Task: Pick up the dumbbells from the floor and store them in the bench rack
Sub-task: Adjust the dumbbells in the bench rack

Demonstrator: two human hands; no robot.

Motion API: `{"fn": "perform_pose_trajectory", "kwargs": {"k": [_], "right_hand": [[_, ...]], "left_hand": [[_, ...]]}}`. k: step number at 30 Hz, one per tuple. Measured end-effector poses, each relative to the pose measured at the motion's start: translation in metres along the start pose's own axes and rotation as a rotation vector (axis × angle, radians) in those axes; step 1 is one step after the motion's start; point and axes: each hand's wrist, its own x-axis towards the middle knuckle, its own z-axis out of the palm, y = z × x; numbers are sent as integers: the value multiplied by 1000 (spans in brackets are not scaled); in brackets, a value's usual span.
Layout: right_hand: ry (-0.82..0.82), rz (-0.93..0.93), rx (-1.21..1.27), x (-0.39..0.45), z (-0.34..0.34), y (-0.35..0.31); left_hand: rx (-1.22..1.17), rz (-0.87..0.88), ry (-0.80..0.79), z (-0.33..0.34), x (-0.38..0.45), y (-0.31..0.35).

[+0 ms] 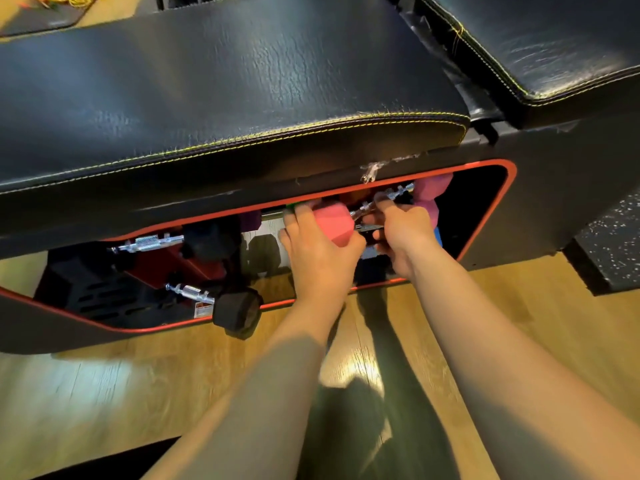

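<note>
Both my hands reach into the red-rimmed opening (498, 216) in the side of the black bench. My left hand (318, 247) is closed around a pink dumbbell (334, 221), whose hexagonal head shows beside my fingers. My right hand (403, 233) grips a chrome dumbbell handle (391, 197) inside the rack. A second pink dumbbell (431, 194) stands just behind my right hand. A black hex dumbbell (237, 311) with a chrome handle lies at the lower edge of the opening, its head sticking out over the floor.
The black padded bench top (242, 91) overhangs the rack. Another chrome handle (149, 242) and dark dumbbells sit at the left inside. A wooden floor (138, 393) lies below. A black speckled base (609, 251) stands at the right.
</note>
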Motion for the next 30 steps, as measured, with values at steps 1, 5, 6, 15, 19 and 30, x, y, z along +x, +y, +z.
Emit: {"fn": "perform_pose_trajectory", "kwargs": {"k": [1,5,6,15,19,30], "right_hand": [[-6,5,10,-1,2,-2],[-4,-10,-13,-1,9,0],[4,-44,-41,-2,9,2],[534,-607,-832,1,-38,3],[347,-326,-1101,41,-42,-5],[314,-325,-1063,44,-41,-7]], "left_hand": [[25,-25,-13,-1,7,-1],[5,-72,-75,0,30,-12],[-11,-104,-92,1,34,-13],[342,-253,-432,15,56,7],[410,-200,-408,18,56,4],[466,-155,-453,15,58,4]]}}
